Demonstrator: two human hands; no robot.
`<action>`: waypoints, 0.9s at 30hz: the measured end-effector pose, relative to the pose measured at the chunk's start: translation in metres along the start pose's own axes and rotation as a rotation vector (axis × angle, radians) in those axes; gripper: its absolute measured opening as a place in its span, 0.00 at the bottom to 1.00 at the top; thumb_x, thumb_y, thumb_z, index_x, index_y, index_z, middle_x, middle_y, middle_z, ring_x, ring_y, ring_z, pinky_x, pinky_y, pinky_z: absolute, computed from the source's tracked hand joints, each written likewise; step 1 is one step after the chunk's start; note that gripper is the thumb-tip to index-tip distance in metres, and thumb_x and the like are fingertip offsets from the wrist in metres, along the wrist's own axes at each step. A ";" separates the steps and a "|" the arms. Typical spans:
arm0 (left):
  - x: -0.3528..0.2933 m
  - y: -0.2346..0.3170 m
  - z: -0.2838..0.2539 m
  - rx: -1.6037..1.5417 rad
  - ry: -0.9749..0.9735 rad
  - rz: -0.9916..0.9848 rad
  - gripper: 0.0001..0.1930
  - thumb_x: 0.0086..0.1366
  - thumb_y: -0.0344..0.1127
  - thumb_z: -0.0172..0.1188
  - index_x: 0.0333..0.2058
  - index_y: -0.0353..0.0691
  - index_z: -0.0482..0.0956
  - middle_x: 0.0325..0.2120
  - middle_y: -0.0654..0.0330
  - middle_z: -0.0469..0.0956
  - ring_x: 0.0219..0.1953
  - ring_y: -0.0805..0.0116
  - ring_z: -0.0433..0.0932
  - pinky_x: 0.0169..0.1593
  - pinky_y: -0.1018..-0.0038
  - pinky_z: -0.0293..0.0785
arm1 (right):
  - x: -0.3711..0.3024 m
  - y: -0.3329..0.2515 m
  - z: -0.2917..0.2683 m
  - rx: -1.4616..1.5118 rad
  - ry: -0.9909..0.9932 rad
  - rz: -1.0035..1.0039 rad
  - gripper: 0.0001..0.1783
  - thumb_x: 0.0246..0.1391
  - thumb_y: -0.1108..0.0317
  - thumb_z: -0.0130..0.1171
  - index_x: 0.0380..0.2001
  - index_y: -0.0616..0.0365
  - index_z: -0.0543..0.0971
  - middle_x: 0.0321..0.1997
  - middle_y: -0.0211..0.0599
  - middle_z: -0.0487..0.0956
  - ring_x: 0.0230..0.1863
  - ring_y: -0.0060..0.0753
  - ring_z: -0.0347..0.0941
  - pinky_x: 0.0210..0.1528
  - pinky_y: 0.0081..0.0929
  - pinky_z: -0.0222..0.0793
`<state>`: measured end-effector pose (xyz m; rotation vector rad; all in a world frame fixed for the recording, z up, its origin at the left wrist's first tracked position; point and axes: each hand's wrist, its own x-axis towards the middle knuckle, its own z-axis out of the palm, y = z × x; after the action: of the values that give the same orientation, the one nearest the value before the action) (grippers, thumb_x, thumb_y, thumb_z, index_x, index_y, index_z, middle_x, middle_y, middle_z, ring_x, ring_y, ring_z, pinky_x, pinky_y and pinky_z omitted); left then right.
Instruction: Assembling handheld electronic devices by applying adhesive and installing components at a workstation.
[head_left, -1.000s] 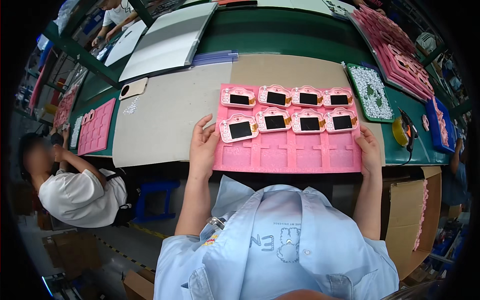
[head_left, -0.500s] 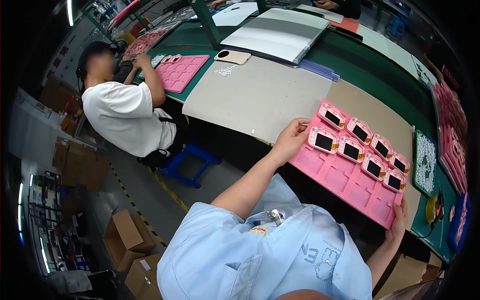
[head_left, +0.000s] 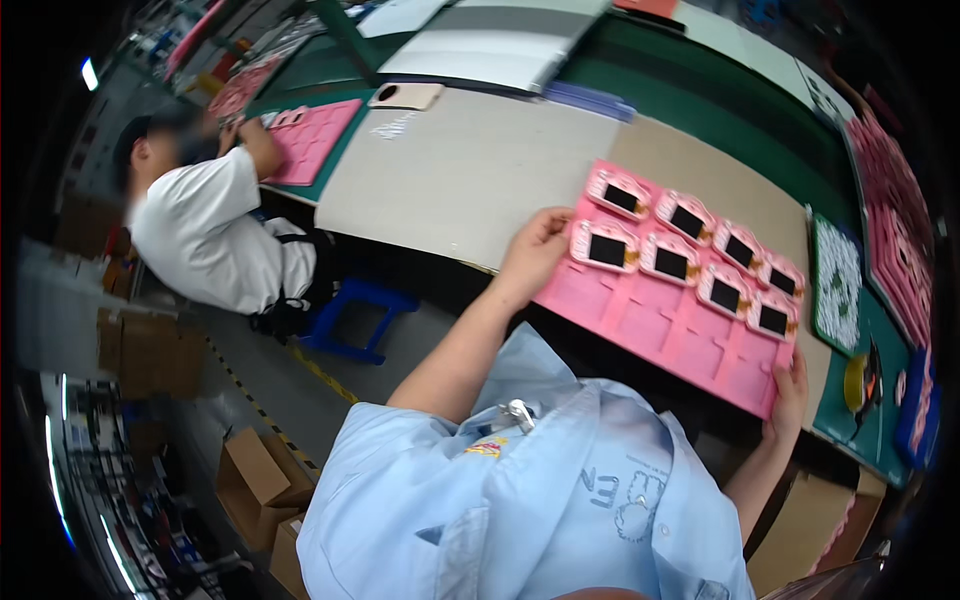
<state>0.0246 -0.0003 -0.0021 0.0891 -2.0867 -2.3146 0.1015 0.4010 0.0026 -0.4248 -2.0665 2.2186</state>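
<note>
A pink moulded tray (head_left: 645,325) lies at the table's near edge, partly out over it. Several pink casings with dark screens (head_left: 671,262) fill its two far rows, while the near row's pockets hold nothing. My left hand (head_left: 537,250) pinches the tray's left edge between thumb and fingers. On the opposite side, my right hand (head_left: 788,395) grips the near right corner, its thumb along the edge and the other fingers partly hidden.
Across the table lie a beige phone-shaped piece (head_left: 406,96), small clear bits (head_left: 392,127) and blue-tinted plastic strips (head_left: 588,101). At right are a green tray of small white parts (head_left: 837,285) and a tape roll (head_left: 855,383). A co-worker (head_left: 205,220) sits left, near a blue stool (head_left: 358,318).
The whole view has shifted, so table, tray and co-worker sit further left and higher in the picture. Both hands keep their hold on the tray.
</note>
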 end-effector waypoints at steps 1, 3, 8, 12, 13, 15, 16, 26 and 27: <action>-0.003 0.002 -0.002 0.012 0.009 -0.005 0.15 0.64 0.25 0.48 0.50 0.35 0.71 0.38 0.58 0.75 0.37 0.75 0.73 0.41 0.83 0.70 | 0.001 -0.004 0.007 -0.011 0.032 0.038 0.31 0.51 0.80 0.46 0.61 0.63 0.62 0.53 0.48 0.72 0.45 0.29 0.71 0.45 0.17 0.69; -0.003 0.008 0.003 0.058 0.031 -0.036 0.16 0.65 0.25 0.48 0.51 0.35 0.70 0.39 0.57 0.75 0.38 0.74 0.73 0.42 0.83 0.70 | 0.005 -0.008 0.013 -0.005 0.066 0.006 0.31 0.50 0.82 0.46 0.61 0.63 0.62 0.52 0.47 0.73 0.43 0.28 0.72 0.43 0.16 0.69; -0.004 0.007 0.007 -0.008 0.021 -0.057 0.17 0.66 0.26 0.49 0.54 0.36 0.67 0.42 0.55 0.74 0.40 0.74 0.73 0.44 0.82 0.70 | 0.002 -0.007 0.010 0.043 0.053 -0.030 0.31 0.50 0.83 0.45 0.61 0.64 0.62 0.52 0.47 0.73 0.44 0.28 0.72 0.43 0.15 0.69; -0.007 0.012 0.007 -0.021 0.014 -0.005 0.19 0.66 0.25 0.50 0.56 0.37 0.64 0.44 0.53 0.74 0.42 0.72 0.73 0.46 0.81 0.70 | -0.002 -0.009 0.007 0.096 0.019 -0.059 0.31 0.50 0.83 0.46 0.61 0.64 0.62 0.54 0.48 0.72 0.45 0.28 0.73 0.44 0.16 0.69; -0.008 0.014 0.006 -0.017 0.011 0.020 0.20 0.65 0.25 0.50 0.57 0.37 0.63 0.45 0.52 0.73 0.42 0.72 0.73 0.47 0.80 0.70 | -0.004 -0.011 0.007 0.112 0.007 -0.070 0.31 0.50 0.83 0.46 0.61 0.65 0.62 0.55 0.49 0.72 0.46 0.28 0.72 0.44 0.16 0.69; -0.006 0.018 0.005 -0.014 -0.024 0.042 0.21 0.65 0.25 0.50 0.57 0.37 0.62 0.45 0.51 0.73 0.43 0.71 0.73 0.47 0.79 0.70 | -0.010 -0.013 0.008 0.132 0.025 -0.084 0.31 0.50 0.84 0.46 0.61 0.65 0.62 0.55 0.49 0.71 0.46 0.28 0.72 0.45 0.16 0.69; -0.004 0.019 0.005 -0.012 -0.039 0.061 0.22 0.65 0.24 0.51 0.58 0.37 0.61 0.46 0.51 0.73 0.44 0.71 0.73 0.48 0.79 0.70 | -0.013 -0.015 0.008 0.152 0.025 -0.099 0.31 0.51 0.83 0.47 0.61 0.65 0.62 0.56 0.49 0.71 0.47 0.29 0.72 0.45 0.16 0.69; 0.031 0.004 -0.004 -0.015 -0.213 0.199 0.24 0.64 0.22 0.49 0.59 0.39 0.59 0.50 0.47 0.70 0.47 0.66 0.73 0.49 0.76 0.72 | -0.036 0.007 0.031 0.238 0.176 -0.332 0.31 0.51 0.83 0.49 0.61 0.67 0.61 0.55 0.50 0.72 0.47 0.29 0.74 0.45 0.15 0.69; 0.034 0.002 -0.006 -0.022 -0.231 0.207 0.24 0.64 0.22 0.49 0.59 0.39 0.59 0.50 0.47 0.70 0.47 0.66 0.73 0.49 0.76 0.72 | -0.039 0.011 0.034 0.234 0.190 -0.357 0.30 0.51 0.83 0.49 0.61 0.67 0.61 0.55 0.50 0.72 0.47 0.29 0.74 0.45 0.15 0.70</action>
<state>-0.0095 -0.0082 -0.0021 -0.3938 -2.0503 -2.3169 0.1318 0.3577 -0.0007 -0.2158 -1.6174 2.0800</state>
